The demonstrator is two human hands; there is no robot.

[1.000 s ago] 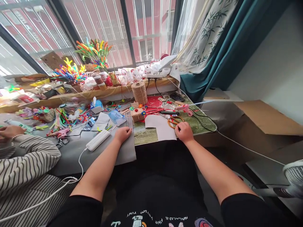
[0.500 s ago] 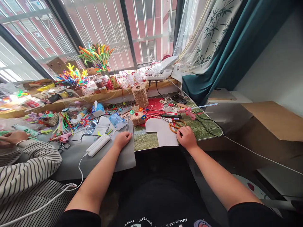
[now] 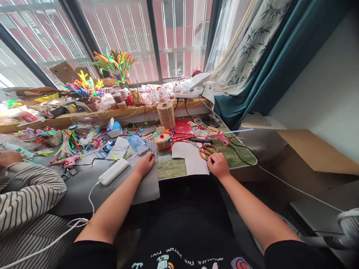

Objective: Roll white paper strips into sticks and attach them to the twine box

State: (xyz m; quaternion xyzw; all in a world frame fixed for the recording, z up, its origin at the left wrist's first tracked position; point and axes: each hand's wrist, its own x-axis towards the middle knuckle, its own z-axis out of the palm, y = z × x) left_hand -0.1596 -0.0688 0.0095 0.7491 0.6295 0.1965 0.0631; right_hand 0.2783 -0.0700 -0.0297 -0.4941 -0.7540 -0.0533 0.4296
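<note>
At the wearer's eleven o'clock, the left hand [image 3: 145,164] rests on a grey mat [image 3: 141,190], fingers curled together. At one, the right hand [image 3: 218,165] makes a loose fist beside white paper [image 3: 195,162], which lies at twelve. Orange-handled scissors [image 3: 201,150] lie at that fist's eleven. Beyond, a flower-topped box [image 3: 162,144] sits at the paper's ten; behind it stands a twine spool [image 3: 166,116].
</note>
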